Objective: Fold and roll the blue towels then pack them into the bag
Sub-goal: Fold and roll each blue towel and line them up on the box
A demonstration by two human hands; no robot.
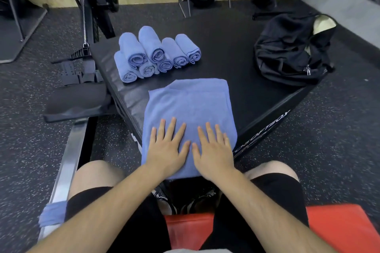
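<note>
Folded blue towel (189, 109) lies centre frame on the desk (236, 51), left hand (166, 147) and right hand (213, 151) flat on it, fingers straight (rolled towels (156, 55) upper left, bag (292, 51) upper right).

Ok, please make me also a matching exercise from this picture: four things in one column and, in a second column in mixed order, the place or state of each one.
Things
1. rolled towels
2. flat towel
3. bag
4. red seat

Places or states
A. on the far right part of the black box
B. under the left hand and the right hand, which press on it with straight fingers
C. stacked in a pile on the far left part of the box
D. nearest the camera, under the person's legs

Pairs: 1-C, 2-B, 3-A, 4-D
</note>
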